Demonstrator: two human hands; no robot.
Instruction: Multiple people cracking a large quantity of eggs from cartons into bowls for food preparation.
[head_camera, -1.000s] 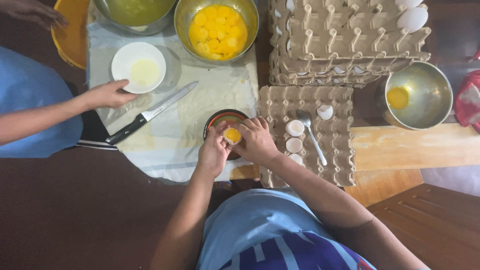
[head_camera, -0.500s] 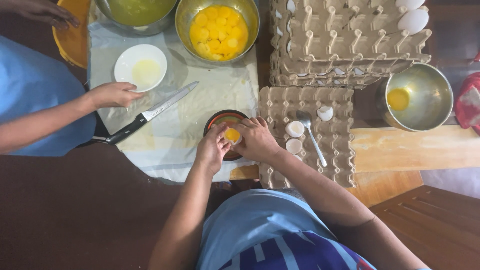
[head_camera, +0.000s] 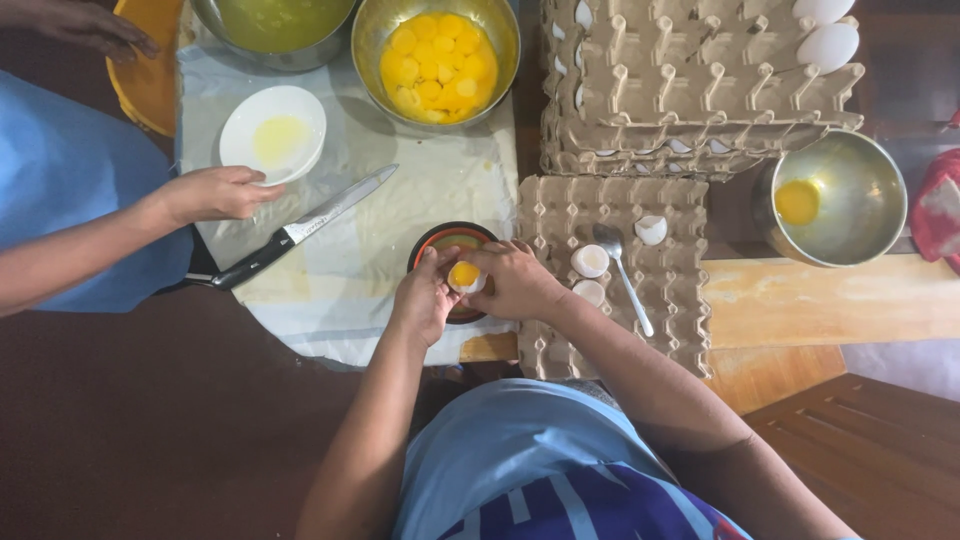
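Light blue top, purple striped garment, bare forearms

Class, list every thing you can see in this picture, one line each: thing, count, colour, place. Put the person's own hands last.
cracked egg: one, yolk showing, over small dark bowl.
yolk bowl: one, steel, top centre.
white dish: one, top left.
knife: one, black handle, on cloth.
egg trays: brown stack, top right.
spoon: one, on the flat tray.
co-worker's hand: by the dish.
left hand, right hand: hold the egg.
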